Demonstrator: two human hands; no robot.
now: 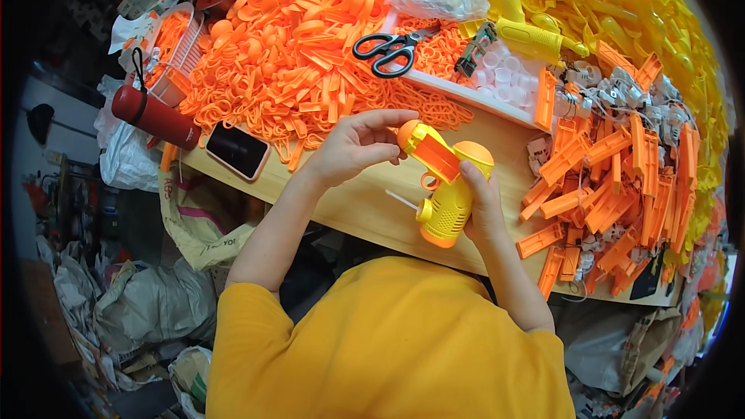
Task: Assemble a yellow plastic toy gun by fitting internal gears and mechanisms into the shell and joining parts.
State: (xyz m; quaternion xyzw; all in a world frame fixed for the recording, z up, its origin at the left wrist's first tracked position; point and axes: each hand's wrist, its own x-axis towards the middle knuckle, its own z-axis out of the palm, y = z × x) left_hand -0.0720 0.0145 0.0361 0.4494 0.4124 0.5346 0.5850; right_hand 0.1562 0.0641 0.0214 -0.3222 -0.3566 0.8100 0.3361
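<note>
A yellow and orange plastic toy [448, 209], roughly pistol-shaped, is held tilted over the table's front edge. My right hand [483, 200] wraps round its right side, the thumb lying below a rounded orange cap. An orange-lined hollow shows in the toy's upper arm, and a thin white stick juts from its lower left. My left hand [361, 143] is at the orange tip of that arm, its index finger reaching along the tip. The other fingers curl in toward the thumb as in a pinch; whatever lies between them is hidden.
Loose orange parts [303, 46] heap across the table's back. Black-handled scissors [388, 53] lie beside a white tray [473, 93]. A phone [237, 150] and a red flask [155, 116] sit left. Wired orange pieces [609, 178] pile right, with yellow shells [621, 8] behind.
</note>
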